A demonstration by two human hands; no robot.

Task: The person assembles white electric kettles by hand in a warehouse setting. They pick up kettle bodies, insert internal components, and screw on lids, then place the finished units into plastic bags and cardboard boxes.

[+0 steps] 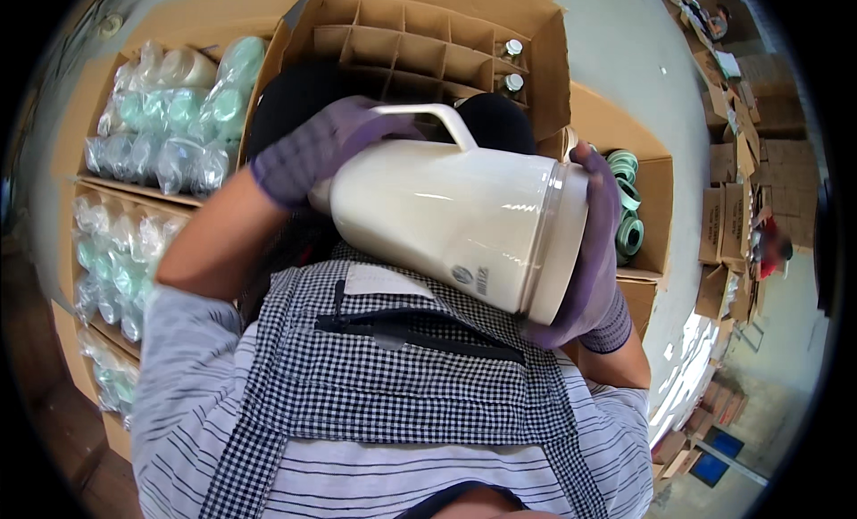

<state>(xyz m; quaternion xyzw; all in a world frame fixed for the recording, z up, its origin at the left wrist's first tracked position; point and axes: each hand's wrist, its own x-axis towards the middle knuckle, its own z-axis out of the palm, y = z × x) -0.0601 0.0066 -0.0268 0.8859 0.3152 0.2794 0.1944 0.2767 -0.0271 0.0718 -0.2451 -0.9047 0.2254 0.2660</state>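
Note:
A glossy cream vacuum jug (428,215) lies on its side across my lap, its handle (455,126) turned away from me. My left hand (326,149), in a purple-grey glove, is closed around the narrower left end; its fingertips are partly hidden behind the jug. My gloved right hand (596,251) wraps the wide right end, with palm and fingers pressed around a cream cap-like end piece (564,238). A thin seam or clear band runs just beside that piece. Both hands hold the jug close to my checked apron (393,394).
Ahead, a divided carton (446,28) holds two white-topped bottle-like pieces (511,83). Cartons on the left contain bagged pale green and clear parts (170,108). Green rings (628,233) fill part of the right carton. Far right, stacked cartons (728,215) and people are visible.

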